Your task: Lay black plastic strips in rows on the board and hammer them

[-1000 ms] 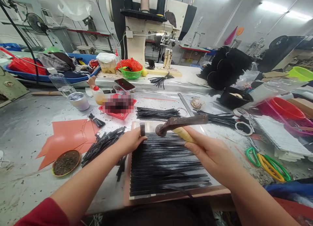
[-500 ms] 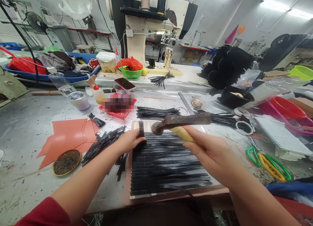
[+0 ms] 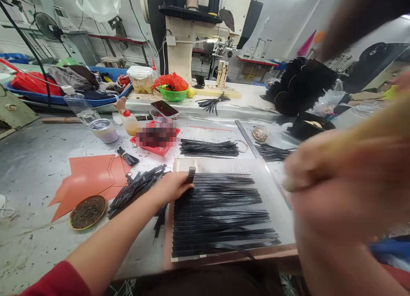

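Observation:
My left hand is closed at the upper left of the board, pinching a short dark flat piece that stands upright; I cannot tell what kind it is. Under and beside those fingers, black strips lie in rows across a pale board, lined up along its left edge. My right hand, smeared by motion, is raised close to the camera at the right and wrapped round the yellowish handle of a hammer. The hammer's dark head fills the top right corner, blurred.
Loose black strips and orange sheets lie left, by a round dish of dark bits. Beyond the board are a strip bundle, a metal ruler and a red tray. A sewing machine stands behind.
My right hand has lifted the hammer from just above the board up and right, toward the camera. My left hand stays in nearly the same place, and the piece in it now leans slightly.

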